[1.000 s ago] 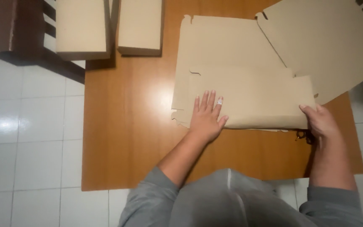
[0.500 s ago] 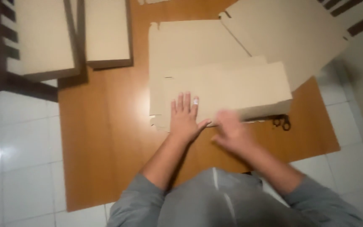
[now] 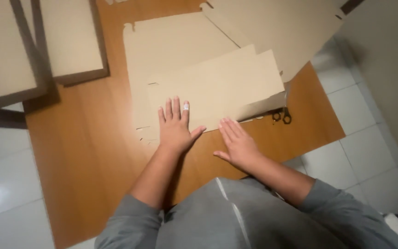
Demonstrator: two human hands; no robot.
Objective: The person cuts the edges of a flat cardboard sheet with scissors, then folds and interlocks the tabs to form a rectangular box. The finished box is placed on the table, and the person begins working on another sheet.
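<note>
A flat tan cardboard sheet with a folded flap [image 3: 217, 87] lies on a wooden table [image 3: 93, 152]. My left hand [image 3: 175, 127] rests flat on the near left part of the folded flap, fingers spread, a white strip on one finger. My right hand [image 3: 238, 144] lies palm down on the table at the flap's near edge, fingertips touching the cardboard. Neither hand holds anything. Both arms wear grey sleeves.
A second large cardboard sheet [image 3: 277, 27] overlaps the far right of the table. Two closed tan boxes [image 3: 70, 37] sit at the far left. Black scissors [image 3: 281, 115] lie by the flap's right end. White tiled floor [image 3: 5, 184] surrounds the table.
My right hand has moved from the flap's right corner leftward to the near edge beside my left hand. The view has shifted and tilted. My left hand has stayed on the cardboard.
</note>
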